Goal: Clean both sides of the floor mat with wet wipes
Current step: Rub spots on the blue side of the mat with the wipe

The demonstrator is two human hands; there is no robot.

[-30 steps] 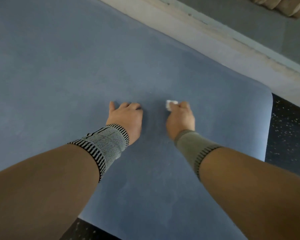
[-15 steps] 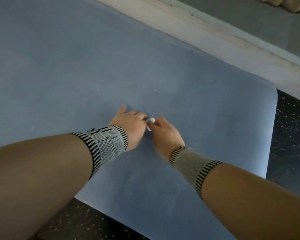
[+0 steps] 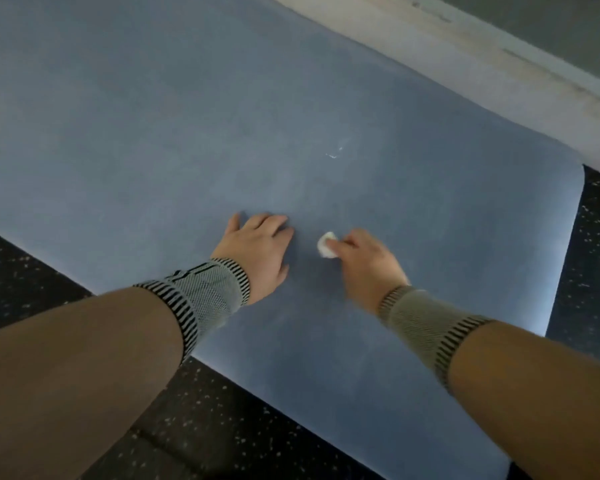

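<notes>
Near the mat's (image 3: 153, 133) rounded corner, left hand (image 3: 257, 249) presses flat; right hand (image 3: 364, 261) pinches a wipe (image 3: 326, 244).

We are finding no readable text, label, brand, number or sign anywhere in view. Flat blue rubber floor mat (image 3: 222, 116) is showing plain surface only; striped knit grey wrist sleeves (image 3: 205, 296) are carrying pattern, no lettering.

Head cam, wide-angle, looks fwd and down, close over floor mat (image 3: 153, 133).
</notes>
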